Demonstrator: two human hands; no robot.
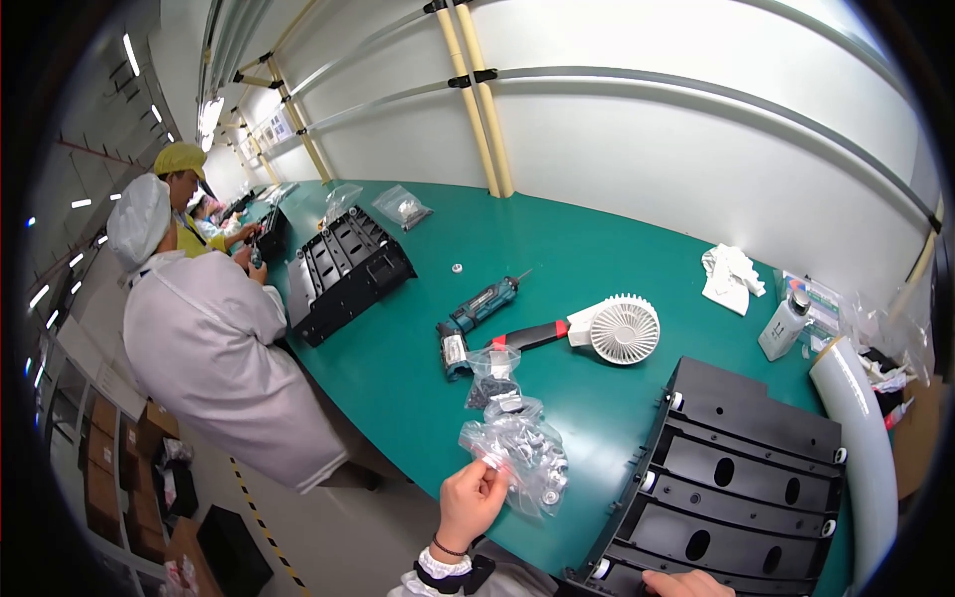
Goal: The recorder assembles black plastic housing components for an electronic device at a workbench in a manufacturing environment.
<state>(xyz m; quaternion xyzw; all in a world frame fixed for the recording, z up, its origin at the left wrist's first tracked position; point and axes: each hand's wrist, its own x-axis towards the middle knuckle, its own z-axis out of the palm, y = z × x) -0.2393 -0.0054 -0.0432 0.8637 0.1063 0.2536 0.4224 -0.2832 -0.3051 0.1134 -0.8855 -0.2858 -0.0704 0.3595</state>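
Note:
My left hand is closed in a pinch on the top of a clear plastic bag near the table's front edge. Small white and grey round parts fill this bag. Beyond it lies a second clear bag with dark small parts. My right hand shows only in part at the lower edge, over the near end of a black slotted frame; its fingertips are mostly hidden. White rollers sit along both sides of that frame.
On the green table lie a cordless screwdriver, a red-and-black handle and a white handheld fan. A white bottle, a crumpled cloth and a large roll stand right. At left, co-workers work beside another black frame.

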